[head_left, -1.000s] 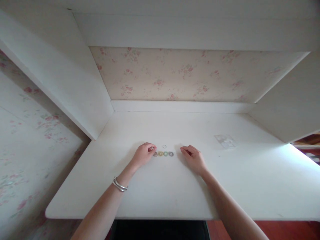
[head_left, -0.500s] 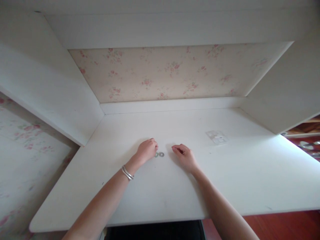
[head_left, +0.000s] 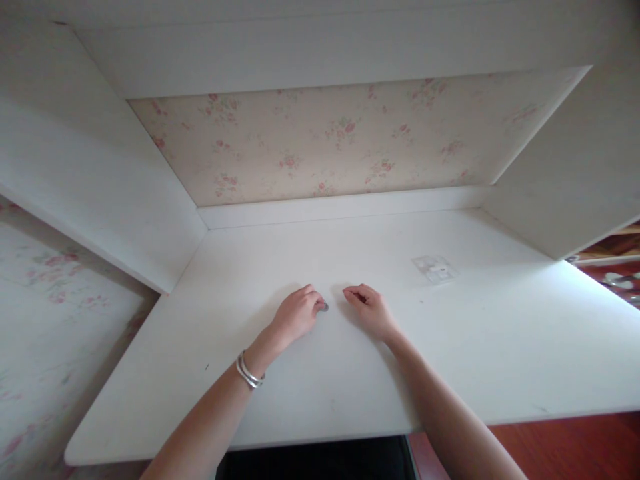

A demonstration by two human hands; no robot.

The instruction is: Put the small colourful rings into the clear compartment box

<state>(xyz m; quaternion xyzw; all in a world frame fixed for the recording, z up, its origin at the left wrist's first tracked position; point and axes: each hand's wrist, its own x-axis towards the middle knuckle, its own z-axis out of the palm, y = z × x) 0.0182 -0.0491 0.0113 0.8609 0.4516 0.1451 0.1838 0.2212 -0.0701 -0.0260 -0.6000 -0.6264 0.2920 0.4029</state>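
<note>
Head view: left hand (head_left: 296,315) curled, fingertips on small grey ring (head_left: 325,307) at table (head_left: 450,360) centre; real grip unclear. Right hand (head_left: 369,309) just right of ring, loosely curled, empty. Advice: pinch rim lightly, avoid flicking. Clear packet (head_left: 434,269) well right of ring.

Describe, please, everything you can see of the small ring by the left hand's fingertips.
The small ring lies flat on the white desk, near its middle. It looks grey, perhaps metal or plastic; too small to tell. Only part of it shows: the left hand covers its left side, fingertips on or against it. The right hand rests just to its right, apart from it. Whether more rings lie under the left hand cannot be seen.
</note>
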